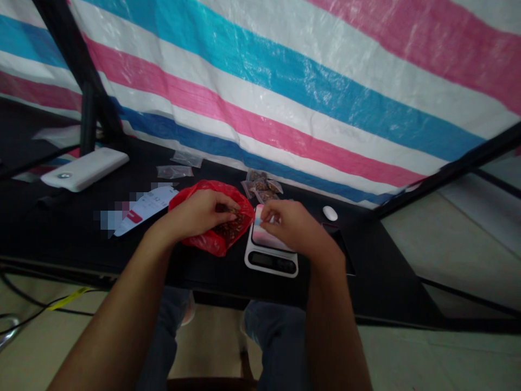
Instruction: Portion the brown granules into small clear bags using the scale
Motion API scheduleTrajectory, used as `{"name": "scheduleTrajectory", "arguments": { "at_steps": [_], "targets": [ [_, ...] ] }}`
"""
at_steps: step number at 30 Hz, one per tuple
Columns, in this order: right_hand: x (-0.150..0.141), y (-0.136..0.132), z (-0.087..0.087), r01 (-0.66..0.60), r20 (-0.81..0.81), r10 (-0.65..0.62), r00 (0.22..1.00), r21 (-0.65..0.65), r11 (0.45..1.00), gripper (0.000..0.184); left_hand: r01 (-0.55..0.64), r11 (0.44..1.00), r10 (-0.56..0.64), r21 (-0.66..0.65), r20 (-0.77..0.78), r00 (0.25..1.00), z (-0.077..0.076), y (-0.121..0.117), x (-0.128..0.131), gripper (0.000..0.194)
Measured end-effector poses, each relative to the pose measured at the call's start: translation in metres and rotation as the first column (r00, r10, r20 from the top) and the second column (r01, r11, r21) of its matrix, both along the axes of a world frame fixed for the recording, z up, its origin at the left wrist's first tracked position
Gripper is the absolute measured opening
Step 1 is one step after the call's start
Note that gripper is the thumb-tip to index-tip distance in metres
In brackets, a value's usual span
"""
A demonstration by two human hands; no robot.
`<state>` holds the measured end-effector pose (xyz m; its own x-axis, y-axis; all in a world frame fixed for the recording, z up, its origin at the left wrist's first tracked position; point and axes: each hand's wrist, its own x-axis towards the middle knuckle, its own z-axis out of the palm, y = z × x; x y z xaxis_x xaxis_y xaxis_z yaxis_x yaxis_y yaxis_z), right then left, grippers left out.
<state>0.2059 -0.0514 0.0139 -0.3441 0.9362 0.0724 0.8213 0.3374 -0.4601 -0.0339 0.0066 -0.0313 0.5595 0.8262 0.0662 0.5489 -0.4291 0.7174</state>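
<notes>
My left hand (pixel 205 213) reaches into an open red plastic bag (pixel 195 189). Its thumb and fingers are pinched together over small brown dried pieces (pixel 234 231) inside; what lies between the fingertips is too small to name. Over a white digital scale (pixel 249 260) hangs my right hand (pixel 291 221), its fingers curled into a pinch. Something clear and shiny shows by those fingers, but I cannot make it out. The scale's top reflects the striped sheet, and its display faces me. Just behind the scale lie several small clear bags (pixel 262 185) filled with brown pieces.
Flat clear bags (pixel 175 172) lie behind the red bag. To the left are a printed white packet (pixel 148 209) and a white power-bank-like box (pixel 87 168). A white oval object (pixel 330 213) sits right of the scale. A striped sheet (pixel 260 108) hangs along the black table's (pixel 391 271) back edge.
</notes>
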Motion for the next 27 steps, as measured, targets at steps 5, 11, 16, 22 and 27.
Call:
{"name": "scheduleTrajectory", "arguments": {
  "at_steps": [5,11,16,22,27],
  "targets": [
    [0.044,0.002,0.007,0.159,-0.138,-0.158,0.978,-0.006,0.987,0.005,0.027,0.997,-0.004,-0.076,0.292,0.957,0.005,-0.005,0.034,0.030],
    [0.056,0.006,-0.001,0.201,-0.315,-0.165,0.935,0.086,0.976,0.013,0.136,0.987,-0.159,0.084,0.438,0.885,0.008,-0.003,0.090,0.026],
    [0.067,0.007,-0.005,0.196,-0.378,-0.169,0.910,0.034,0.980,0.011,0.170,0.975,-0.207,0.143,0.309,0.928,0.007,0.001,0.107,0.024],
    [0.066,0.012,-0.018,0.036,-0.478,-0.091,0.874,-0.123,0.992,0.012,0.111,0.989,-0.135,0.096,0.309,0.942,0.014,0.002,0.095,0.028],
    [0.067,0.014,-0.018,0.167,-0.444,-0.152,0.883,-0.006,0.986,0.014,0.114,0.973,-0.153,0.199,0.190,0.970,0.010,0.000,0.106,0.025]
  ]
}}
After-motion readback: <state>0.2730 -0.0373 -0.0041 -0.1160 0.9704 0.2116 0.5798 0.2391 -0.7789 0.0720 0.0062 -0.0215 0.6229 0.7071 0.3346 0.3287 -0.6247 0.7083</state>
